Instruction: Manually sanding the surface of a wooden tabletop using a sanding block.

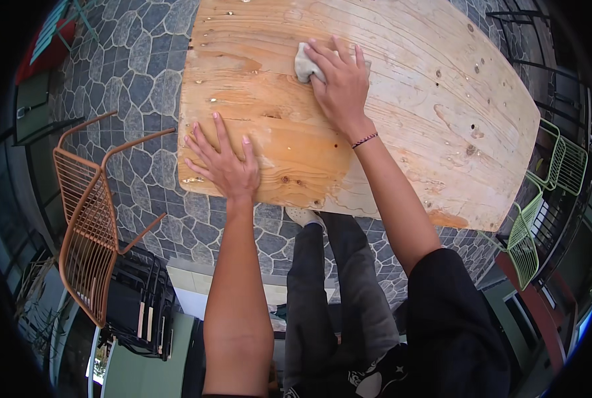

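Observation:
A large plywood tabletop [455,114] with knots and rounded corners lies before me. Its left part is a deeper orange-brown, and the right part looks paler and worn. My left hand [229,164] rests flat near the front left corner, fingers spread, holding nothing. Farther out, my right hand [343,82] presses a bunched whitish cloth [304,63] against the wood. Most of the cloth is hidden under the palm and fingers. A braided bracelet [364,141] circles the right wrist.
An orange-brown wire chair [87,199] stands left of the table on stone-patterned paving [144,94]. Light green wire chairs [525,241] are at the right. Stacked black folding chairs [144,303] lie at lower left. My shoe [302,216] is just under the table's front edge.

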`<state>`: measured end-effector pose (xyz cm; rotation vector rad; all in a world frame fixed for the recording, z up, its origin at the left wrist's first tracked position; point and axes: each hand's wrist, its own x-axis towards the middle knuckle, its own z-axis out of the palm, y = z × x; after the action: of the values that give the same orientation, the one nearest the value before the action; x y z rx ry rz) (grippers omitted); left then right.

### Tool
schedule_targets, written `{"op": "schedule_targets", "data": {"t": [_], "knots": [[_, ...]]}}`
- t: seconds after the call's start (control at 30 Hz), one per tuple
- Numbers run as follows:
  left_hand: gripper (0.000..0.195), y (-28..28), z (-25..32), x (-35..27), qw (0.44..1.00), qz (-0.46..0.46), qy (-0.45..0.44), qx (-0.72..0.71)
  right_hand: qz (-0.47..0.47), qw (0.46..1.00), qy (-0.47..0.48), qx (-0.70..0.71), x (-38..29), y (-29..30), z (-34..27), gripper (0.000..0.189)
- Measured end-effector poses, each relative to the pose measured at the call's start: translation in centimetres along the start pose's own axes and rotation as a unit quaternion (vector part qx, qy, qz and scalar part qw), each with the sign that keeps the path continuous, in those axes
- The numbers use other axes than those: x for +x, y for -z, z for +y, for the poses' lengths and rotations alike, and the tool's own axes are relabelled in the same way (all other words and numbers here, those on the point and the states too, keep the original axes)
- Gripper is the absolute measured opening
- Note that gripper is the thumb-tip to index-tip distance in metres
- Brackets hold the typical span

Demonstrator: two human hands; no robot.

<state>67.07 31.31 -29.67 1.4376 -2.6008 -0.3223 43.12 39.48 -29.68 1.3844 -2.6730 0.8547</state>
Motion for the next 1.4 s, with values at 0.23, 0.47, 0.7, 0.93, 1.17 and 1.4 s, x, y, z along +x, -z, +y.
{"op": "schedule_targets", "data": {"t": [0.23, 0.47, 0.7, 0.93, 1.17, 1.4], "knots": [[0.072, -0.4, 0.1, 0.0, 1.0, -0.005, 0.0, -0.005, -0.189, 0.965, 0.182, 0.019, -20.9, 5.0, -6.2, 0.052], [0.07, 0.1, -0.5, -0.4, 1.0, 0.007, -0.008, -0.007, -0.189, 0.972, 0.133, -0.036, -23.7, 10.2, 0.0, 0.05], [0.067, -0.2, 0.2, -0.7, 1.0, 0.004, -0.018, -0.016, 0.043, 0.981, -0.096, -0.164, -4.3, 3.9, 2.7, 0.058], [0.065, 0.0, -0.1, -0.4, 1.0, 0.016, -0.019, -0.001, 0.027, 0.997, -0.013, -0.066, -3.9, 3.3, 4.6, 0.053], [0.064, -0.1, 0.2, -0.6, 1.0, 0.012, -0.022, 0.002, -0.107, 0.993, 0.04, -0.044, -25.1, 8.3, -2.8, 0.047], [0.064, -0.1, -0.4, -0.8, 1.0, 0.014, -0.023, 0.013, -0.018, 0.987, -0.114, -0.115, -12.8, 5.9, -0.1, 0.053]]}}
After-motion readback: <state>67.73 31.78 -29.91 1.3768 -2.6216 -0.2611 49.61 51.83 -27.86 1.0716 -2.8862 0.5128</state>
